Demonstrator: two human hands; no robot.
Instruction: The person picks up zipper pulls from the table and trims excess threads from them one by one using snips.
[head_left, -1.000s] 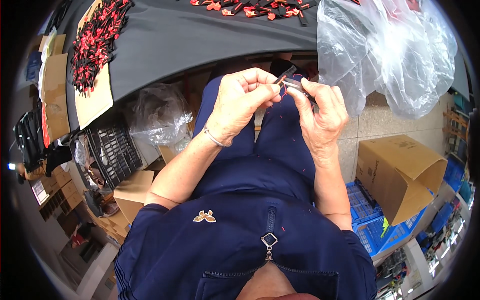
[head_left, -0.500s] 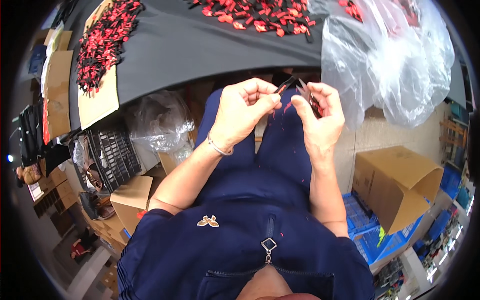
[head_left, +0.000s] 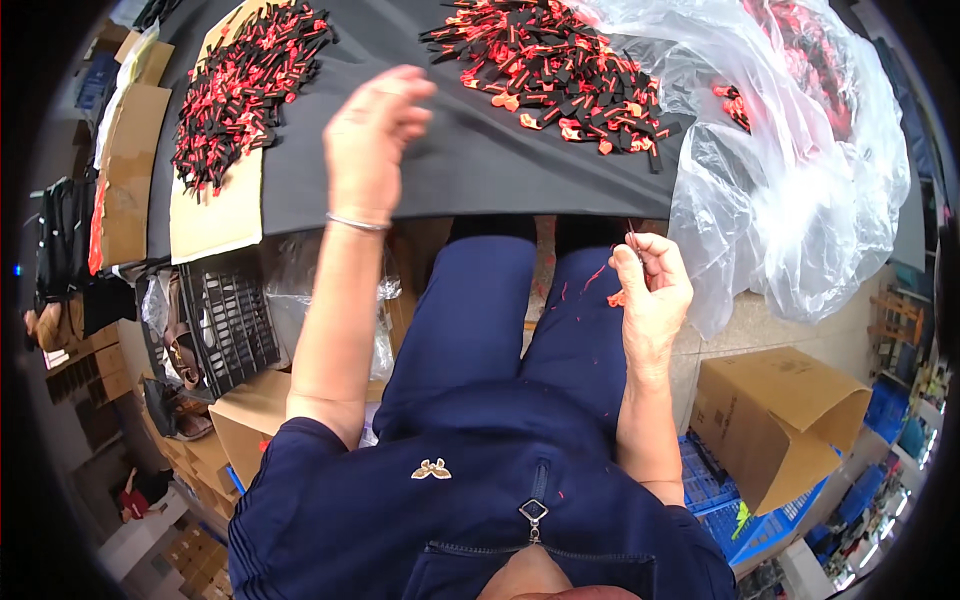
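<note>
My left hand (head_left: 376, 125) is raised over the black-covered table (head_left: 440, 180), between two heaps, its fingers loosely apart and nothing visible in them. To its left is a heap of small black and red strips (head_left: 245, 90), lying on a cardboard sheet (head_left: 225, 215). On the right side lies a larger heap of the same strips (head_left: 570, 80). Above my right thigh, my right hand (head_left: 653, 290) is closed on a pair of dark thread snips (head_left: 632, 238), their tips pointing toward the table. A bit of orange-red material (head_left: 617, 298) shows by the palm; whether it is held cannot be made out.
A clear plastic bag (head_left: 770, 200) with red and black pieces hangs over the table's right edge. An open carton (head_left: 775, 425) rests on a blue crate (head_left: 740, 520) at right. To the left stand a black crate (head_left: 230, 315) and a carton (head_left: 250, 410). Red thread scraps dot my trousers.
My left hand has left the right hand and gone up and left over the table; the black strip it held is gone from its fingers. My right hand has lowered slightly with the snips.
</note>
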